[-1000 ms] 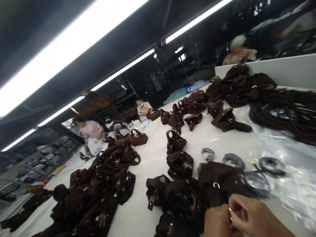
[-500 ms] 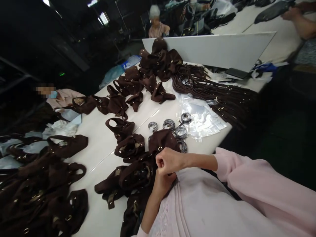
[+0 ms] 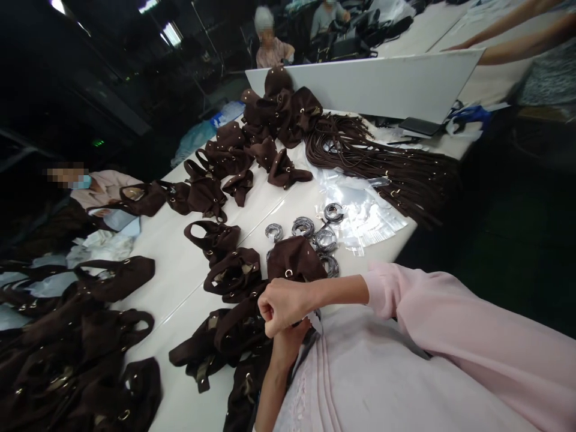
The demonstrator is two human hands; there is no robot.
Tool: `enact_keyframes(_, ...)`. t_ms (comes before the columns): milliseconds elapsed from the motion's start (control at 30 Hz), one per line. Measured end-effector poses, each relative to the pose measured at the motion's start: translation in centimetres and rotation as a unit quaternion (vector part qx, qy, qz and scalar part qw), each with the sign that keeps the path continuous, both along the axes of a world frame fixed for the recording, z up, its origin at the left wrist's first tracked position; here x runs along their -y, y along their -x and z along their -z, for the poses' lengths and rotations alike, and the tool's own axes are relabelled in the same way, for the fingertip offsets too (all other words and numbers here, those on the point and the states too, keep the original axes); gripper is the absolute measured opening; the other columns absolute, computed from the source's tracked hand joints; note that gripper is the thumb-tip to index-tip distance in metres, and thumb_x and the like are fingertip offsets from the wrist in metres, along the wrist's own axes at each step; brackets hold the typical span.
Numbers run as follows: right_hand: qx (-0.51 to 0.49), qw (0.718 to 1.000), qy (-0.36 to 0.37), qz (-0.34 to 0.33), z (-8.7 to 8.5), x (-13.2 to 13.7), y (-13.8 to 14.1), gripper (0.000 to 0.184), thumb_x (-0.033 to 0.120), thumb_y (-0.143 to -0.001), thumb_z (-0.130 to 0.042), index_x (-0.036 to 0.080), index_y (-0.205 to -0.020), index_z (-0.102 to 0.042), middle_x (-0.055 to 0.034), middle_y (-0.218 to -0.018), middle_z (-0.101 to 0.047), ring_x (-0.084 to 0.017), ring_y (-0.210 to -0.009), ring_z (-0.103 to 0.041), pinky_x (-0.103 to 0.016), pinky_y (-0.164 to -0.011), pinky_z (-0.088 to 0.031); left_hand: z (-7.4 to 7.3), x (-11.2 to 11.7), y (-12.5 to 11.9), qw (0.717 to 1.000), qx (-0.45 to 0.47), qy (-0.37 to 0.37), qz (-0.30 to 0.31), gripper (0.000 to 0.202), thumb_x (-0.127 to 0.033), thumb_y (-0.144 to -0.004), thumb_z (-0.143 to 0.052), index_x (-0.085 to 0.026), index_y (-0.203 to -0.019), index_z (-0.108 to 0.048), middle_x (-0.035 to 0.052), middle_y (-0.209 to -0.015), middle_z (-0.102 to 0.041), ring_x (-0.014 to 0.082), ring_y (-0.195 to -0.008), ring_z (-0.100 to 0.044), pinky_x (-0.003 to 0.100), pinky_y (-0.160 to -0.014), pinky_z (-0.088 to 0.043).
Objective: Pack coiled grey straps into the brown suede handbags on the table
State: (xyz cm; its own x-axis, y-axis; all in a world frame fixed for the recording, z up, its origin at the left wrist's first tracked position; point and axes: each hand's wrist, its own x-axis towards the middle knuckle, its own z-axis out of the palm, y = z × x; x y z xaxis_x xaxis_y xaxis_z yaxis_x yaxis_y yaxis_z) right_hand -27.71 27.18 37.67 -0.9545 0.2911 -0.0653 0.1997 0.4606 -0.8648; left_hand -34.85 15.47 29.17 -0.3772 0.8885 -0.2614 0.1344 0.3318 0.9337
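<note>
My right hand (image 3: 287, 304) is closed in a fist close to my body, and what it grips, if anything, is hidden. Just below it, my left hand (image 3: 289, 343) is curled and partly covered by the right one. A small pale strip with a jagged edge (image 3: 314, 323) and something dark stick out beside my left hand; I cannot make out what they belong to. Right behind my hands lies a dark brown handbag (image 3: 297, 257) with a gold ring. Several dark coils in shiny clear wrap (image 3: 303, 227) lie around that bag's far side.
More brown handbags (image 3: 222, 239) lie to the left and at the back. Brown straps (image 3: 360, 156) and clear plastic bags (image 3: 371, 213) cover the right side of the white table (image 3: 180, 306). A white panel (image 3: 382, 84) stands behind. Co-workers sit at left and back; another person's arms reach in top right.
My right fist has moved left and slightly down relative to my left hand. The pale jagged strip has come into sight beside the left hand. The view has shifted slightly.
</note>
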Motion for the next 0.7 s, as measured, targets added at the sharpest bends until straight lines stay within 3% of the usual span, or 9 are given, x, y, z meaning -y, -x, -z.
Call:
enact_keyframes(100, -0.026, 0.999, -0.002, -0.035, 0.1, 0.2, 0.5, 0.009, 0.016, -0.062, -0.071, 0.016, -0.06, -0.061, 0.0074, -0.055, -0.056, -0.009, -0.054, -0.052, -0.02, -0.052, -0.037, 0.1, 0.2, 0.0, 0.998, -0.006, -0.003, -0.059, 0.016, -0.021, -0.058, -0.07, -0.016, -0.071, -0.064, 0.0028, -0.068, -0.064, 0.0173, -0.065, -0.057, 0.028, -0.058, -0.048)
enact_keyframes(200, -0.116, 0.989, 0.092, 0.007, 0.0, -1.1, -0.6, 0.008, 0.016, -0.074, -0.065, 0.016, -0.08, -0.071, 0.0033, -0.071, -0.067, -0.01, -0.066, -0.06, -0.019, -0.062, -0.044, -0.7, 0.7, 0.1, 0.996, -0.002, 0.003, -0.087, 0.012, -0.02, -0.062, -0.063, -0.017, -0.055, -0.055, -0.0032, -0.05, -0.051, 0.0096, -0.047, -0.041, 0.024, -0.047, -0.036)
enact_keyframes(267, -0.168, 0.972, 0.146, 0.077, 0.4, -2.5, -1.7, 0.015, 0.024, -0.083, -0.063, 0.016, -0.091, -0.072, -0.0002, -0.08, -0.07, -0.012, -0.072, -0.062, -0.021, -0.067, -0.047, -1.4, 1.0, 0.1, 0.994, 0.012, -0.008, -0.107, 0.003, -0.017, -0.064, -0.06, -0.015, -0.062, -0.06, -0.0024, -0.057, -0.057, 0.0084, -0.049, -0.043, 0.022, -0.048, -0.036)
enact_keyframes(367, -0.206, 0.948, 0.199, 0.136, 1.6, -4.0, -3.3, 0.025, 0.034, -0.087, -0.063, 0.016, -0.104, -0.07, -0.0044, -0.096, -0.069, -0.016, -0.089, -0.063, -0.026, -0.079, -0.051, -2.5, 1.2, 0.3, 0.989, 0.031, -0.048, -0.139, 0.03, -0.015, -0.065, -0.06, -0.015, -0.094, -0.069, -0.0013, -0.075, -0.066, 0.0089, -0.056, -0.05, 0.021, -0.052, -0.042)
enact_keyframes(467, -0.194, 0.939, 0.269, 0.095, 2.9, -3.6, -4.5, 0.04, 0.038, -0.087, -0.066, 0.018, -0.122, -0.063, -0.0073, -0.114, -0.066, -0.02, -0.108, -0.061, -0.033, -0.095, -0.05, -3.3, 0.9, 0.3, 0.983, 0.044, -0.085, -0.157, 0.033, -0.017, -0.07, -0.063, -0.016, -0.103, -0.068, -0.0012, -0.078, -0.065, 0.0092, -0.06, -0.052, 0.02, -0.054, -0.044)
enact_keyframes(600, -0.187, 0.918, 0.348, 0.017, 3.9, -1.0, -5.5, 0.056, 0.038, -0.089, -0.066, 0.022, -0.14, -0.048, -0.0089, -0.135, -0.059, -0.024, -0.125, -0.054, -0.041, -0.108, -0.043, -4.6, -0.1, 0.1, 0.975, 0.067, -0.133, -0.167, 0.038, -0.019, -0.073, -0.065, -0.017, -0.111, -0.064, 0.0027, -0.094, -0.066, 0.0108, -0.069, -0.055, 0.021, -0.061, -0.046)
enact_keyframes(700, -0.203, 0.925, 0.309, 0.093, 4.6, 0.9, -5.4, 0.053, 0.04, -0.092, -0.062, 0.023, -0.14, -0.048, -0.0083, -0.138, -0.056, -0.024, -0.126, -0.053, -0.043, -0.112, -0.039, -5.3, -0.5, -0.2, 0.977, 0.076, -0.125, -0.158, 0.046, -0.021, -0.077, -0.063, -0.019, -0.123, -0.057, 0.0025, -0.097, -0.066, 0.0114, -0.075, -0.057, 0.022, -0.071, -0.049)
